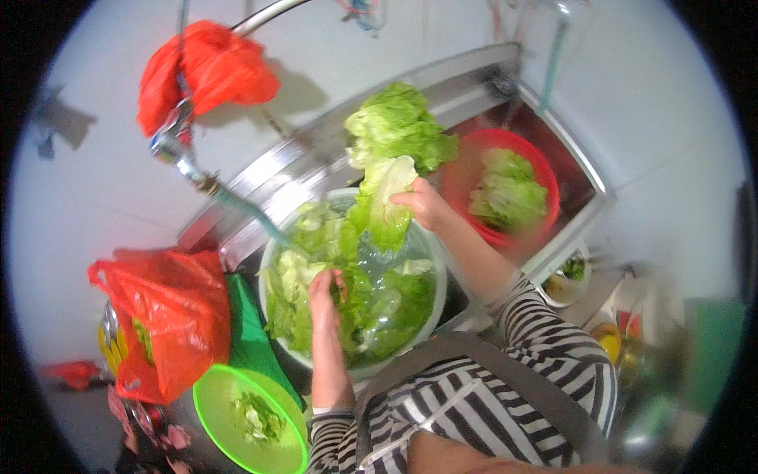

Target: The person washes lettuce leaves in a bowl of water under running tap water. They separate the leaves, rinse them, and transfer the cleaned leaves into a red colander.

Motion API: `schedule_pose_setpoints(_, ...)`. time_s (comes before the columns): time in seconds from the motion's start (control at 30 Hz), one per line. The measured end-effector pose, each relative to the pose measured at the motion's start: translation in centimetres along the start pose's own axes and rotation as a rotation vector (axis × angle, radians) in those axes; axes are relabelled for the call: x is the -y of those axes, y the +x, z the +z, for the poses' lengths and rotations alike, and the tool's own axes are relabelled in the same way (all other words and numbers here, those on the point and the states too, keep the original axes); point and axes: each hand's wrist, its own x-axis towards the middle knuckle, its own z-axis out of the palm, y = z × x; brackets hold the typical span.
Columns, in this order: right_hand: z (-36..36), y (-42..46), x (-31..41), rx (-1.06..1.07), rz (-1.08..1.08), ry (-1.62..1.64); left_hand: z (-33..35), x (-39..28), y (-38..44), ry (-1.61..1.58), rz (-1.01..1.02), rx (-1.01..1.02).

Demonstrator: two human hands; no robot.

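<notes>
Pinched in my right hand (423, 202) is a pale green lettuce leaf (388, 198), raised above the far edge of a large white basin (439, 278). Water and many loose lettuce leaves (402, 302) fill the basin. My left hand (326, 288) is over the leaves on the basin's left side; its fingers are curled, and whether they grip a leaf cannot be told. A teal hose (251, 214) runs from the metal tap (173, 145) into the basin. Behind the raised leaf, a pile of lettuce (400, 127) rests at the back of the sink.
A red basin (551, 195) with lettuce stands in the sink at right. At left are a red plastic bag (177, 314), a green cloth or bag (251, 338) and a bright green colander (204, 415) holding leaf pieces. Another red bag (225, 71) hangs by the tap. A small bowl (583, 284) sits at right.
</notes>
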Motion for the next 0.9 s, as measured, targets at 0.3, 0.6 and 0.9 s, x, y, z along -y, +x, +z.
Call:
schedule_pose_setpoints(0.3, -21.9, -3.3, 4.4, -0.703, -0.377, -1.496, 1.3, -0.3, -1.0, -0.066, 0.022, 0.013)
schedule_pose_setpoints(0.6, -2.5, -10.7, -0.4, 0.064, -0.162, -0.854, 7.1, 0.8, -0.8, -0.087, 0.120, 0.151)
schedule_pose_setpoints(0.9, -0.8, -13.3, -1.6, -0.046, -0.183, -0.564, 12.9, 1.9, -3.6, -0.113, 0.086, 0.420)
